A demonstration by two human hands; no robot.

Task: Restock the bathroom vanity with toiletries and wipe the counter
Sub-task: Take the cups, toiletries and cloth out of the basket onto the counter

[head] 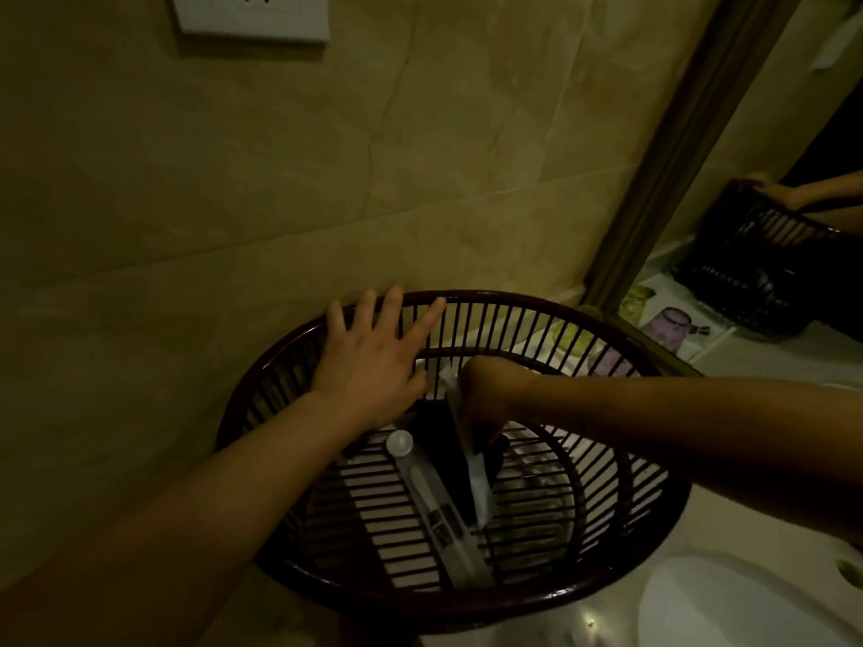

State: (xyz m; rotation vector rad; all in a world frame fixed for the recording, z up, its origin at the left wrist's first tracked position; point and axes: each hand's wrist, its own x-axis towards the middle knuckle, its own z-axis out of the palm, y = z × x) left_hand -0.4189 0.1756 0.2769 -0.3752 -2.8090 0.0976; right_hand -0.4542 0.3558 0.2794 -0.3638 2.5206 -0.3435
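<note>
A dark brown slatted basket (pixel 513 597) stands on the white counter against the tiled wall. My left hand (pixel 373 361) lies flat with spread fingers over its far left rim. Inside the basket my right hand (pixel 485 394) is closed around the top of a thin whitish packet (pixel 478 488) that leans beside a black item (pixel 441 441). A clear tube with a round cap (pixel 420 478) lies slanted in the basket below my left hand. What else lies at the bottom is too dark to tell.
The white sink basin (pixel 728 609) is at the lower right. A mirror with a brown frame (pixel 672 147) rises at the right and reflects the basket. A small box with a picture (pixel 672 326) sits behind the basket. A wall socket (pixel 252 16) is at the top.
</note>
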